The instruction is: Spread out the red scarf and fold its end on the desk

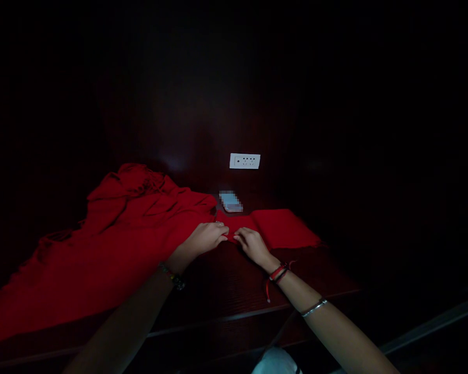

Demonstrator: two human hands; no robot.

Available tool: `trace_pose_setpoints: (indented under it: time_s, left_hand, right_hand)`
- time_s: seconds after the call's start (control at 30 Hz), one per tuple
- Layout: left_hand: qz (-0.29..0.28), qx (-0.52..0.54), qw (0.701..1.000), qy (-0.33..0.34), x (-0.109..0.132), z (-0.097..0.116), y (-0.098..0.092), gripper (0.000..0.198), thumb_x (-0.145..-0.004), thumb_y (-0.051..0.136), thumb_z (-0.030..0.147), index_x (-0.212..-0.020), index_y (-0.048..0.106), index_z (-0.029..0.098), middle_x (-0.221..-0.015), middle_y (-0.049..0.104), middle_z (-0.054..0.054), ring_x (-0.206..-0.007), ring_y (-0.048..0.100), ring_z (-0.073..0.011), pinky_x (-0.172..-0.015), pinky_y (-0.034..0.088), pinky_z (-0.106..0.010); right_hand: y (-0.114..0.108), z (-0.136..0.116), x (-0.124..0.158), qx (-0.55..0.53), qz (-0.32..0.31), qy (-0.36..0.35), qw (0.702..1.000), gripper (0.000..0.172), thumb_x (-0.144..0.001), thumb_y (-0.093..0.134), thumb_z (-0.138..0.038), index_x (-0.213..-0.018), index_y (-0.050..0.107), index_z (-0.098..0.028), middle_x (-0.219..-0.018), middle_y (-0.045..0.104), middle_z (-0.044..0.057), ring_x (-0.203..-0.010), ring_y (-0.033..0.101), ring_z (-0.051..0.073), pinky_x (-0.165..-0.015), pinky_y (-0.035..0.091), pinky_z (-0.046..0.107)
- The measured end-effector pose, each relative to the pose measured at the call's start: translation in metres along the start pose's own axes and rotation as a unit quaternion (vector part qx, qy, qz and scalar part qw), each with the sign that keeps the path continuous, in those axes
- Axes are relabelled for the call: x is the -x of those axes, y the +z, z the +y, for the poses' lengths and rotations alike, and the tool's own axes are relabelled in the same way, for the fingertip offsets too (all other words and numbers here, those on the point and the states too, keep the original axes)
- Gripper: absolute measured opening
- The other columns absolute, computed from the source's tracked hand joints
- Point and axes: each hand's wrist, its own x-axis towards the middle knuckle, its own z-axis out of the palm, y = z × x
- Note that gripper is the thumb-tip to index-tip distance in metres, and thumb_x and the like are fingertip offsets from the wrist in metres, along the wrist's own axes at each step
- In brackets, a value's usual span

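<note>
A red fringed cloth [140, 234], perhaps a scarf or shawl, lies heaped and spread over the left of the dark wooden surface. At the middle my left hand [208, 236] pinches the near edge of a narrow red stretch of cloth [237, 223]. Just to its right, my right hand [252, 244] pinches the same edge, the fingertips of both hands close together. Beyond my right hand lies a flat, folded red cloth section [286, 228]. Whether all the red parts are one piece, I cannot tell.
Behind my hands lies a phone-like flat object [231, 201], its face blurred. A white socket plate [245, 161] is set in the dark back wall. The wooden surface's front edge [218, 318] runs below my forearms. Much of the surroundings is too dark to make out.
</note>
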Motion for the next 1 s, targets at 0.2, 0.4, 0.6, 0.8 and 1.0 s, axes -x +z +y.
trace_pose_setpoints:
  time_s: [0.2, 0.4, 0.6, 0.8, 1.0]
  left_hand:
    - [-0.009, -0.001, 1.0, -0.022, -0.002, -0.005, 0.006, 0.017, -0.085, 0.042, 0.025, -0.088, 0.057, 0.018, -0.087, 0.063, -0.005, -0.08, 0.057, -0.0187, -0.065, 0.04, -0.026]
    - [-0.014, 0.003, 1.0, -0.018, -0.001, -0.007, 0.003, 0.018, -0.086, 0.041, 0.025, -0.087, 0.058, 0.017, -0.088, 0.063, -0.006, -0.08, 0.057, -0.019, -0.065, 0.039, -0.026]
    - [-0.025, 0.034, 0.999, 0.001, 0.001, -0.013, 0.0, 0.017, -0.084, 0.044, 0.026, -0.085, 0.058, 0.016, -0.087, 0.063, -0.006, -0.079, 0.057, -0.0176, -0.065, 0.038, -0.025]
    - [-0.08, 0.082, 0.993, 0.008, 0.007, -0.021, -0.001, 0.015, -0.077, 0.053, 0.029, -0.068, 0.057, 0.017, -0.067, 0.059, 0.001, -0.061, 0.052, -0.012, -0.054, 0.034, -0.02]
    - [-0.119, 0.142, 0.983, 0.022, 0.008, -0.02, -0.008, 0.011, -0.074, 0.054, 0.027, -0.072, 0.061, 0.019, -0.064, 0.059, 0.002, -0.057, 0.05, -0.0092, -0.054, 0.035, -0.017]
  right_hand:
    - [-0.003, -0.002, 0.001, -0.014, -0.002, -0.013, 1.0, 0.014, -0.084, 0.047, -0.021, -0.089, 0.058, -0.015, -0.085, 0.061, 0.006, -0.078, 0.055, 0.015, -0.072, 0.041, 0.025]
    - [-0.004, -0.008, -0.001, 0.014, -0.021, -0.025, 0.999, 0.018, -0.083, 0.049, -0.028, -0.091, 0.058, -0.015, -0.085, 0.058, 0.006, -0.079, 0.054, 0.015, -0.072, 0.04, 0.025]
    - [-0.006, -0.013, 0.001, 0.055, -0.047, -0.042, 0.997, 0.017, -0.085, 0.045, -0.023, -0.087, 0.06, -0.015, -0.079, 0.059, 0.005, -0.075, 0.053, 0.014, -0.07, 0.039, 0.023]
    - [-0.017, -0.023, 0.01, 0.105, -0.111, -0.096, 0.984, 0.015, -0.085, 0.044, -0.017, -0.088, 0.059, -0.015, -0.08, 0.06, 0.005, -0.076, 0.054, 0.013, -0.07, 0.038, 0.022]
    - [-0.022, -0.026, 0.013, 0.15, -0.153, -0.124, 0.969, 0.018, -0.085, 0.042, -0.015, -0.087, 0.06, -0.015, -0.08, 0.062, 0.006, -0.075, 0.054, 0.014, -0.071, 0.038, 0.023]
